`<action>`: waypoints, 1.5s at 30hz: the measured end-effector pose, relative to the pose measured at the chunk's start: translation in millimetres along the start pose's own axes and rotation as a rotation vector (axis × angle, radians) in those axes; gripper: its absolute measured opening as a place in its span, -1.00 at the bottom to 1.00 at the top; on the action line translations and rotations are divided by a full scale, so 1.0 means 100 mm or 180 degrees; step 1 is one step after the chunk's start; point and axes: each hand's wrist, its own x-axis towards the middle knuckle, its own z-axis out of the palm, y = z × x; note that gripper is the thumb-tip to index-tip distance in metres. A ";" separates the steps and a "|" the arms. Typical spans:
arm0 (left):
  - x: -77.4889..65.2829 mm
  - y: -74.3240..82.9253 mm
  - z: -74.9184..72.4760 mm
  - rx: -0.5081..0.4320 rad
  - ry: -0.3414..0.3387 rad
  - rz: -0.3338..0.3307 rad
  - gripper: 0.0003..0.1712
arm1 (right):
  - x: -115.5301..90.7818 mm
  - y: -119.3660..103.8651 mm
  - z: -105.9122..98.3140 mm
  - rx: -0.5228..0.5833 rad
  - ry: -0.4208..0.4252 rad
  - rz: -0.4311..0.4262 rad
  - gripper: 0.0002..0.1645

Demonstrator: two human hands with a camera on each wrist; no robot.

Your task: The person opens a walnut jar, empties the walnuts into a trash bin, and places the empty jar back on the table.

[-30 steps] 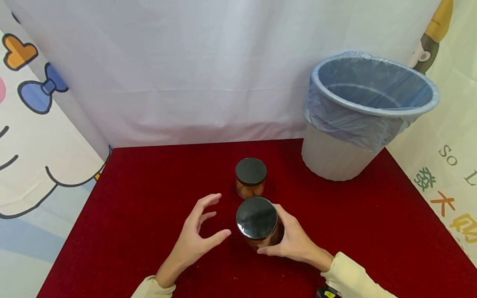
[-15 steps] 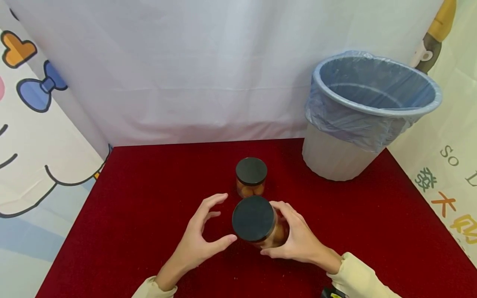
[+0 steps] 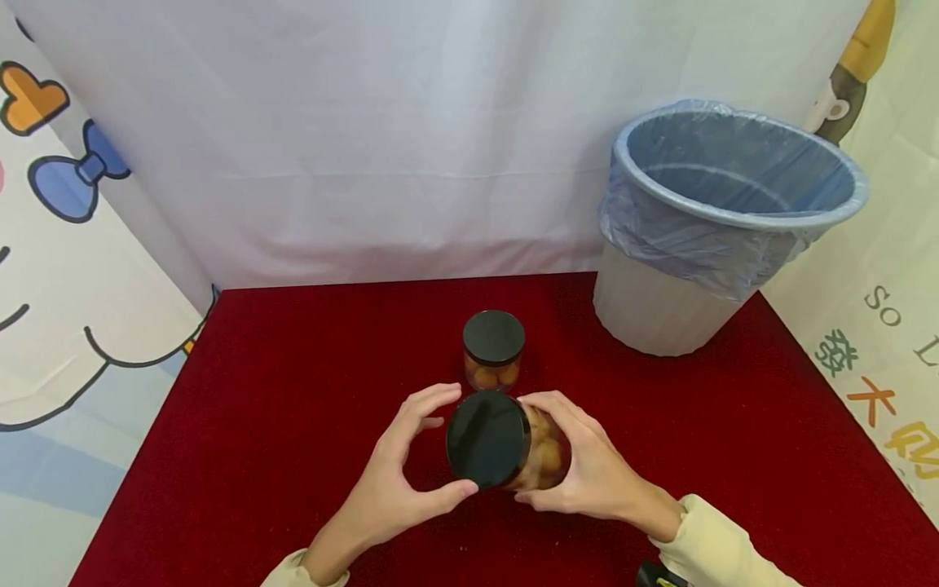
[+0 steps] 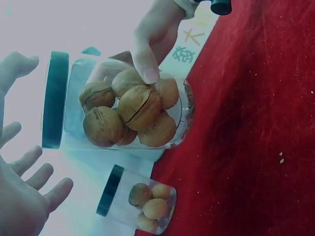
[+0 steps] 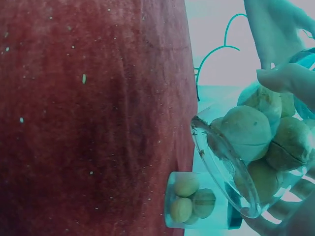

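Observation:
My right hand [image 3: 594,473] grips a clear jar [image 3: 544,456] by its body, fingers and thumb on either side. The jar is raised off the table and tilted, its dark lid [image 3: 487,437] turned to the left. Inside, the left wrist view shows several round brown nuts [image 4: 140,105], some with a split in the shell. Beside the lid is my left hand [image 3: 389,485], fingers spread in a loose curve. In the left wrist view a gap shows between those fingers and the lid. A smaller lidded jar [image 3: 494,346] with similar nuts stands upright just behind.
A dark red cloth [image 3: 308,359] covers the table, with pale crumbs on it. At the back right stands a white bin [image 3: 653,306] lined with a blue bag. A white curtain [image 3: 411,139] hangs behind, and printed sheets hang at both sides.
My right hand has tipped the jar, so its lid swings left and more of its side shows. My left hand has moved slightly right, nearer the lid. The smaller jar has stayed put.

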 end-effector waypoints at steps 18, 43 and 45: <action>0.00 0.20 0.00 0.0285 -0.0274 -0.0017 -0.02 | 0.06 -0.21 -0.11 -0.0729 0.0054 -0.0227 0.08; 0.01 0.17 -0.02 0.0483 0.0061 0.0664 -0.15 | 0.12 -0.32 -0.12 -0.1016 -0.0112 -0.0351 0.07; 0.03 0.18 -0.02 0.0457 0.0100 0.0737 -0.17 | 0.12 -0.32 -0.12 -0.1017 -0.0109 -0.0365 0.06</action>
